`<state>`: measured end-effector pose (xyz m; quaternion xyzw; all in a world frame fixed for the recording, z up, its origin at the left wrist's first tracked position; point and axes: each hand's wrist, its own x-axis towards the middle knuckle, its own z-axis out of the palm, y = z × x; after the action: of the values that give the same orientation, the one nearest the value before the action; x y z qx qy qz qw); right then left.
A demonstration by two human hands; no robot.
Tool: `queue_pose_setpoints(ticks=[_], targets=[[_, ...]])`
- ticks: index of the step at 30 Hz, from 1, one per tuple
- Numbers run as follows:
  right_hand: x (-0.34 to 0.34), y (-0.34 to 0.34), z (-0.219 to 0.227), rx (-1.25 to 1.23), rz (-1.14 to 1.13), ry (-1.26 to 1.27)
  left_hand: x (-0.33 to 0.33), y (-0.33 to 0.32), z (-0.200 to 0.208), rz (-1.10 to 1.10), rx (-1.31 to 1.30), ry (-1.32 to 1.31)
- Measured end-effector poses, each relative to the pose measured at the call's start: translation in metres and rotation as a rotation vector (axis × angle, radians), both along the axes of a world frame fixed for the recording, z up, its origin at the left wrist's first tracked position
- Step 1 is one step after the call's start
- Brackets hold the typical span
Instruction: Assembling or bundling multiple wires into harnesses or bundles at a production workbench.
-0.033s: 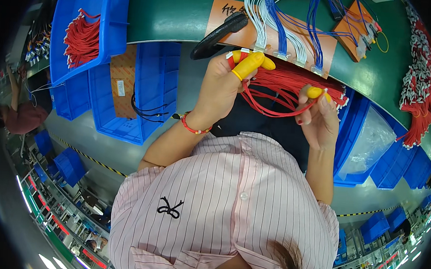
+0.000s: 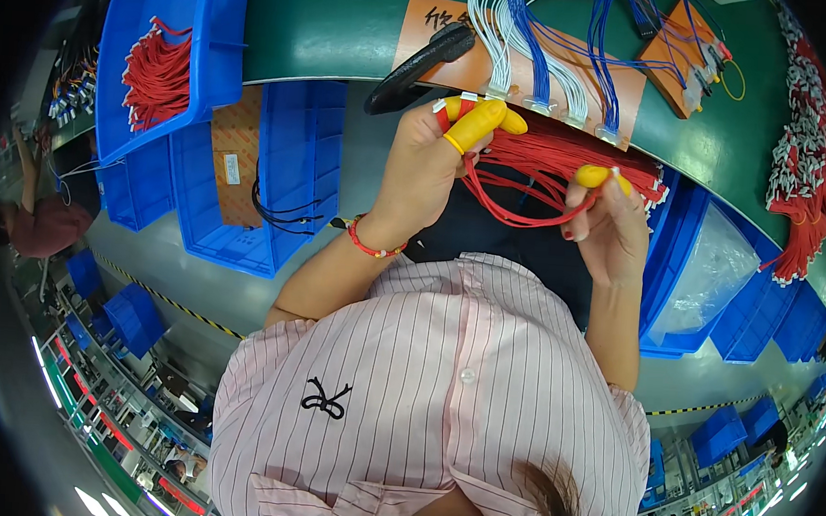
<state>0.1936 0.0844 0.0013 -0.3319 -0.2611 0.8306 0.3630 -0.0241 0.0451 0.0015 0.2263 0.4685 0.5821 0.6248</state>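
My left hand, with yellow finger cots on its thumb and finger, is closed around red wires with white connectors at their tips. The wires loop down and across to my right hand, which also wears yellow finger cots. Its thumb and fingertips pinch the other end of these wires; the exact tip is hidden. Just behind both hands, at the table's front edge, lies a thick bundle of red wires with white connectors at its right end.
The green table carries an orange board with white and blue wires, a black handle-like piece, an orange block and a red wire heap. Blue bins stand left; a plastic-lined bin is at right.
My right hand's fingers have shifted slightly left and curled more around the red wires. My left hand stays in place.
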Motion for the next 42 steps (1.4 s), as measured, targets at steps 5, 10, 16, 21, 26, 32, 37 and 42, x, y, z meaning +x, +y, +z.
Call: queue_pose_setpoints(ticks=[5,10,16,21,26,32,37,42], targets=[[-0.013,0.003,0.006,0.256,0.033,-0.316,0.01,0.006,0.008,0.139,0.041,-0.023],[-0.018,0.008,0.008,0.318,-0.058,-0.434,0.003,0.005,0.004,0.053,-0.013,-0.165],[-0.017,0.012,0.01,0.33,-0.085,-0.481,-0.012,-0.003,0.005,-0.065,-0.037,-0.241],[-0.017,0.013,0.011,0.28,-0.093,-0.456,-0.02,-0.015,0.002,-0.099,-0.086,-0.315],[-0.018,0.012,0.011,0.261,-0.115,-0.456,-0.023,-0.022,0.002,-0.118,-0.112,-0.376],[-0.019,0.013,0.012,0.189,-0.149,-0.39,-0.024,-0.026,-0.005,-0.107,-0.133,-0.376],[-0.018,0.013,0.014,0.077,-0.138,-0.302,-0.023,-0.023,-0.006,-0.143,-0.103,-0.368],[-0.017,0.013,0.004,-0.015,-0.13,-0.111,-0.017,-0.014,0.003,-0.131,-0.07,-0.257]])
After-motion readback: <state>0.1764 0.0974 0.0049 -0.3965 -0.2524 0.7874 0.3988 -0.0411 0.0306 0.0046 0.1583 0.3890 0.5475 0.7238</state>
